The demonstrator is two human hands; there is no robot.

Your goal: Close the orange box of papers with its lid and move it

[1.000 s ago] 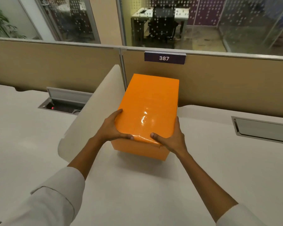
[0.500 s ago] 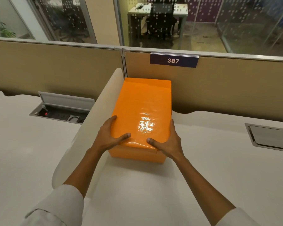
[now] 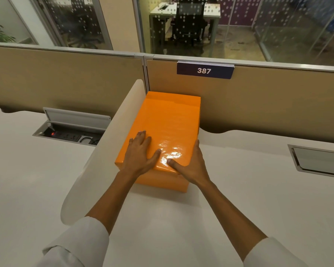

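Note:
The orange box [image 3: 162, 182] stands on the white desk [image 3: 239, 189] with its glossy orange lid [image 3: 170, 120] on top, pushed into the corner between the white side divider and the tan back partition. My left hand [image 3: 141, 153] lies flat on the lid's near left part, fingers spread. My right hand [image 3: 191, 166] grips the lid's near right corner, thumb on top and fingers down the right side. No papers are visible.
A white curved divider [image 3: 104, 151] runs along the box's left side. The tan partition [image 3: 268, 103] with a "387" sign [image 3: 204, 70] stands behind. An open cable tray with sockets [image 3: 69, 133] lies left of the divider; a closed hatch [image 3: 320, 160] sits at right.
The box has gone back and down onto the desk, close to the partition. My left hand has moved from the lid's left edge to lie flat on top.

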